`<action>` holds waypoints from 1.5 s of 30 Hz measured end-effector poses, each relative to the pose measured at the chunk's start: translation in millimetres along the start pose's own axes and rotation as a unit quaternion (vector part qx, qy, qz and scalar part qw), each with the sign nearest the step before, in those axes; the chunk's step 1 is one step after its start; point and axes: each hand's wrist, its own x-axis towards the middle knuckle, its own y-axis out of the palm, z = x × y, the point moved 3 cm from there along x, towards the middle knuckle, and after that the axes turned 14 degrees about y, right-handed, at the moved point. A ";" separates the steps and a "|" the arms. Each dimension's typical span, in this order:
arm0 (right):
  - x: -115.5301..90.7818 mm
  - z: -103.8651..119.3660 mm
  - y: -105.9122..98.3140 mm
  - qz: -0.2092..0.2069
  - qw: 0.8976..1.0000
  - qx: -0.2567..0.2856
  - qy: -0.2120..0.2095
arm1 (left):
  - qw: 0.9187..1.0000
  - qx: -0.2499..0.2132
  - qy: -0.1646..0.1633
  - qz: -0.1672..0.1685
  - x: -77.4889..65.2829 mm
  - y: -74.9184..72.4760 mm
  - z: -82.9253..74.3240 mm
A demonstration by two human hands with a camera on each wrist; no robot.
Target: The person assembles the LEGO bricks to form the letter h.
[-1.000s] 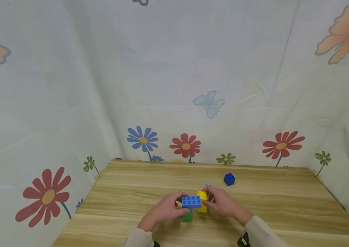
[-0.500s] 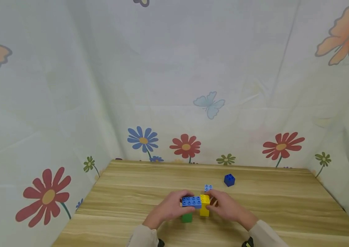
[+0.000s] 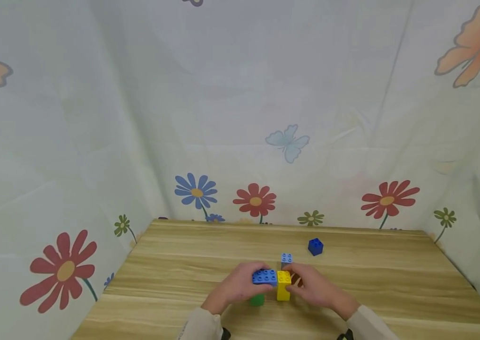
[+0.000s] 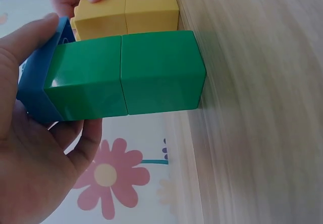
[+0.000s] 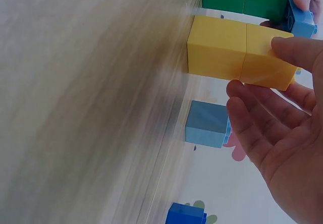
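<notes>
My left hand (image 3: 240, 283) pinches a long blue toy building brick (image 3: 264, 278) between thumb and fingers. That brick sits across the top of two stacked green bricks (image 4: 126, 75), and its right end overhangs them. Two stacked yellow bricks (image 3: 284, 289) stand upright on the table just right of the overhang. My right hand (image 3: 314, 286) pinches the upper yellow brick, its thumb (image 5: 298, 52) on the near side. In the head view the left hand hides part of the green stack. Whether blue and yellow touch, I cannot tell.
Behind the yellow stack stands a light blue brick (image 3: 286, 259), close to my right fingers. Farther back and to the right lies a dark blue brick (image 3: 315, 247). A flower-printed cloth (image 3: 223, 118) rises behind the wood-grain table (image 3: 197, 245).
The yellow stack has shifted right and toward me in my right hand, from partly behind the long blue brick to beside its end. My left hand has crept slightly right.
</notes>
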 end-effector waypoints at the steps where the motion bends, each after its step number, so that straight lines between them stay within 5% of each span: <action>1: -0.3 0.1 -0.2 0.001 1.000 0.001 -0.001 | 1.000 0.000 0.001 -0.001 0.5 0.1 -0.6; 21: -3.4 0.2 -1.6 0.012 1.000 0.002 -0.014 | 0.999 -0.037 0.019 -0.018 6.3 8.9 0.3; 45: -5.4 -1.6 -1.0 0.010 1.000 0.010 -0.023 | 0.999 -0.028 0.031 -0.006 15.5 13.6 -2.5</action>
